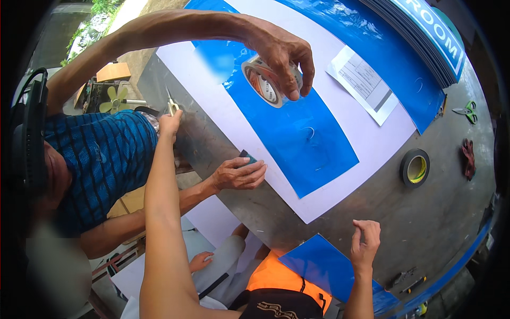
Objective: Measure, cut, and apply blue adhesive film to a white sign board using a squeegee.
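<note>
My left hand (pixel 170 123) is closed around the pale handles of a pair of scissors (pixel 172 106), blades pointing away past the table's left edge. My right hand (pixel 366 239) is raised over the near side of the table, fingers curled in; whatever they pinch, if anything, cannot be made out. Close below it lies a blue sheet (pixel 319 260). A co-worker's hand (pixel 281 56) holds a roll of clear tape (pixel 272 97) above a blue strip (pixel 313 143) on a large white sheet (pixel 311 204). The co-worker's other hand (pixel 241 174) grips a small dark piece (pixel 248 157) beside the sheet's edge.
A black tape roll (pixel 415 167), green-handled scissors (pixel 468 111) and a dark red bundle (pixel 468 159) lie on the right of the grey table (pixel 451 212). A printed paper (pixel 364 82) rests on the white sheet. Stacked sign panels (pixel 409 37) stand far right; a cutter (pixel 414 284) lies near right.
</note>
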### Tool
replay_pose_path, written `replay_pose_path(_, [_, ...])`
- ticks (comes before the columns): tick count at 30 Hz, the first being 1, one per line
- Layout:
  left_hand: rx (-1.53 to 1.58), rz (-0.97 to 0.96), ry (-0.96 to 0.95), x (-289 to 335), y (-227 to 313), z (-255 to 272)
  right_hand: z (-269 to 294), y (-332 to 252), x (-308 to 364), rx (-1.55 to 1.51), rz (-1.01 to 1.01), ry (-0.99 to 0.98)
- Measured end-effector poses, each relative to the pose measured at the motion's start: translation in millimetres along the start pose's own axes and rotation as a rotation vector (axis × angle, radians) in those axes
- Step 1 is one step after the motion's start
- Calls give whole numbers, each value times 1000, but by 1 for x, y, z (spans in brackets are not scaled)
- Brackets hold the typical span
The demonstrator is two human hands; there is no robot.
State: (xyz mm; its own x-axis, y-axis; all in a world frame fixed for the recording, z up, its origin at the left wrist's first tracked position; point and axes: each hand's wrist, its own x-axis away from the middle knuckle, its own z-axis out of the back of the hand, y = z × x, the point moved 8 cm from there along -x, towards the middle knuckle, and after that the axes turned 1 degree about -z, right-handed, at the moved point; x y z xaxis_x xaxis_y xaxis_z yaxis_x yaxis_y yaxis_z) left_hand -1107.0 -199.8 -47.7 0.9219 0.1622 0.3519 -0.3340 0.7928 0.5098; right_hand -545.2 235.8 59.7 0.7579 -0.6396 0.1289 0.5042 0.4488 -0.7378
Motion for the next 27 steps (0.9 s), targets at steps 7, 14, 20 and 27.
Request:
replay_pose_path(7, [533, 52, -10, 163, 23, 29, -9, -67, -16, -233, 183, -126])
replay_pose_path(14, [401, -560, -216, 496, 122, -19, -36, -119, 20, -836, -112, -550])
replay_pose_path(20, [270, -868, -353, 562, 182, -114, 3, -73, 12, -1225, -241, -384])
replay_pose_path(27, [311, -978, -574, 585, 223, -149, 71, -39, -4, -957, -213, -399])
